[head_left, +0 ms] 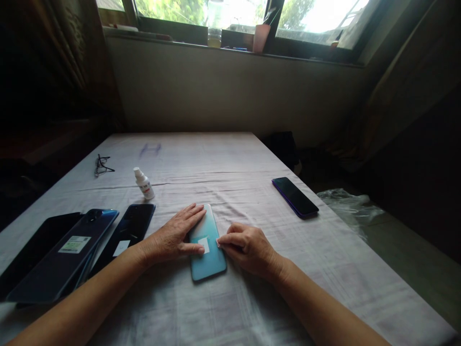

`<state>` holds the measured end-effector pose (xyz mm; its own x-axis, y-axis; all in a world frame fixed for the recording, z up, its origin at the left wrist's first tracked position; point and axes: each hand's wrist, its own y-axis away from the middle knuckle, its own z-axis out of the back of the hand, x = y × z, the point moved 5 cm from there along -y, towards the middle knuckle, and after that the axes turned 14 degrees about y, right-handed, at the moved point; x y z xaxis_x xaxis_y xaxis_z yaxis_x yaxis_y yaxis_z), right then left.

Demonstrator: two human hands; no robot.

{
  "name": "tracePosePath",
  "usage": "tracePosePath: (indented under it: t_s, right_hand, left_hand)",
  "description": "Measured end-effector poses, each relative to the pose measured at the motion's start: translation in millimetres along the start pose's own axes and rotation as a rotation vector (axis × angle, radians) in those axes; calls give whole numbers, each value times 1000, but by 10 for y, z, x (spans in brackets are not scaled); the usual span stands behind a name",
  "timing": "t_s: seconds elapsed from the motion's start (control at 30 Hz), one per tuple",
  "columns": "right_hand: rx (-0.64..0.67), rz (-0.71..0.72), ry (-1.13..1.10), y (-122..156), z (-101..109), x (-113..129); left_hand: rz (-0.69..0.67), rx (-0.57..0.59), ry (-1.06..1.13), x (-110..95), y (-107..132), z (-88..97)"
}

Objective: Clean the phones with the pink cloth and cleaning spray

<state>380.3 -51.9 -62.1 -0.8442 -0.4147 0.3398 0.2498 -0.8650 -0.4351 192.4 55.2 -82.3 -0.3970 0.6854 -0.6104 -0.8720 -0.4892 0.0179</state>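
Observation:
A light-blue phone back panel (211, 264), paler at its far end and bearing a white sticker (203, 245), lies on the cloth before me. My left hand (176, 235) rests flat across its left side, fingers stretched toward the far end and thumb by the sticker. At the panel's right edge, my right hand (248, 245) pinches a small white piece (218, 242), perhaps tissue or cotton; most of it is hidden by the fingers. Left of my left hand lies a dark phone back panel (139, 218) with a white sticker.
Dark tablet-sized panels (54, 259) overlap at the left. A white squeeze bottle (144, 185) stands beyond them, near folded glasses (103, 166). A purple-edged phone (295, 197) lies by the right edge of the cloth-covered table (201, 158). Clear plastic (345, 206) is on the floor.

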Motion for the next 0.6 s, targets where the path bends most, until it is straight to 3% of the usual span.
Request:
tracePosePath:
  t_s: [0.27, 0.6]
  right_hand:
    - [107, 69, -175, 68, 32, 6]
    - [45, 61, 65, -79, 22, 31]
  left_hand:
    - [-43, -109, -52, 35, 52, -7]
    - [114, -399, -261, 198, 130, -49]
